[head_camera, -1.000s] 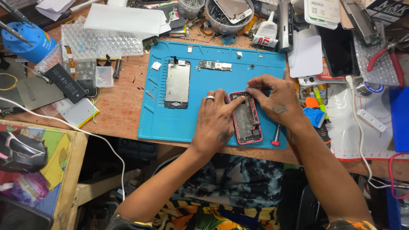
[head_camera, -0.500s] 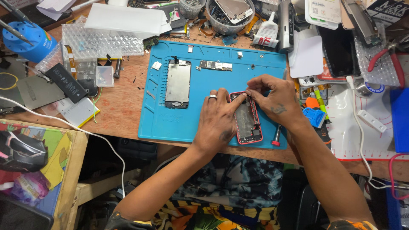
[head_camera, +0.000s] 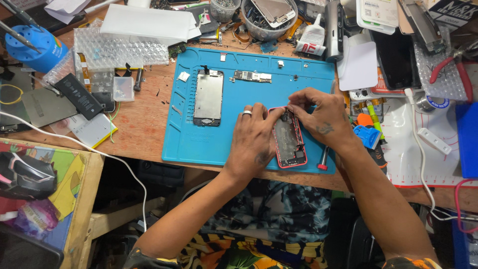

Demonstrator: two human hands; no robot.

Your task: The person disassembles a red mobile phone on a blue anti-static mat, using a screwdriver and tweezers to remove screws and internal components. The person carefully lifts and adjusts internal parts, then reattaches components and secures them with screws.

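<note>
Single view, head-mounted, looking almost straight down from above the seated person. The far edge of the workbench (head_camera: 139, 124) is at the top of frame, the person's lap at the bottom. Mid-range: whole blue mat (head_camera: 199, 144) fits, both forearms enter from below. Mat sits centre frame. No second view to overlap.

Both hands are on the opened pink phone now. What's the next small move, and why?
Probably keep the left hand pressing the pink phone shell flat on the blue mat while the right hand's fingers work at its top edge, since they pinch there already.
</note>
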